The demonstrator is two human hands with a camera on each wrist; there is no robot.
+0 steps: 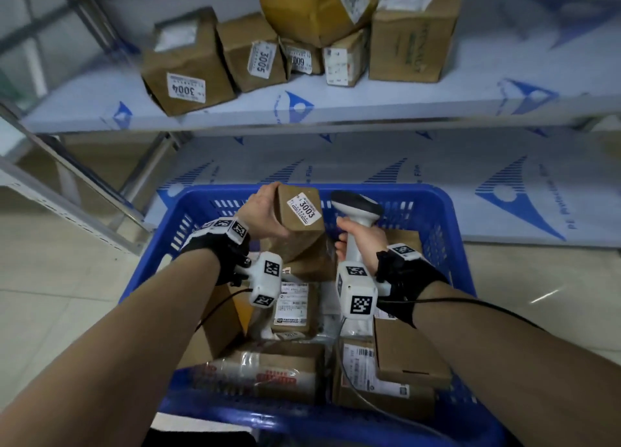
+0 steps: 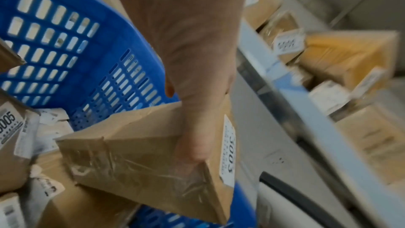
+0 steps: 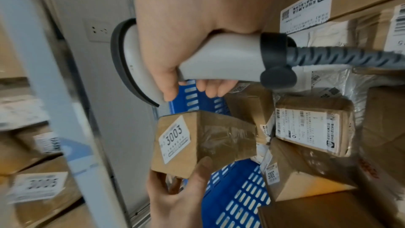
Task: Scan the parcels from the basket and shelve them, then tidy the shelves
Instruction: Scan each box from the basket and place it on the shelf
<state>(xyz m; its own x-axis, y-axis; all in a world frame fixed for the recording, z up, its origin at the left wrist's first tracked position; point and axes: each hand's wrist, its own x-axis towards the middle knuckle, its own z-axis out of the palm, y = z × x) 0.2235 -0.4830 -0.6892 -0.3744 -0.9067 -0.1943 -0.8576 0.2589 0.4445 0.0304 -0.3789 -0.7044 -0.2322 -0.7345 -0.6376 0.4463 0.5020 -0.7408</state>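
Observation:
My left hand (image 1: 260, 213) grips a small brown parcel (image 1: 300, 221) labelled 3003 and holds it above the far end of the blue basket (image 1: 447, 231). The thumb lies along its taped side, seen in the left wrist view on the same parcel (image 2: 142, 153). My right hand (image 1: 356, 236) grips the white handle of a barcode scanner (image 1: 356, 207), whose dark head sits just right of the parcel's label (image 3: 174, 139). In the right wrist view the scanner (image 3: 210, 58) hangs above the parcel (image 3: 219, 138). Several more parcels fill the basket.
A white shelf (image 1: 386, 107) above and behind the basket carries several brown boxes, among them 3004 (image 1: 186, 66) and 3005 (image 1: 252, 53), with a large box stacked on top. Bare shelf surface lies at right. A lower shelf board (image 1: 420, 170) sits behind the basket.

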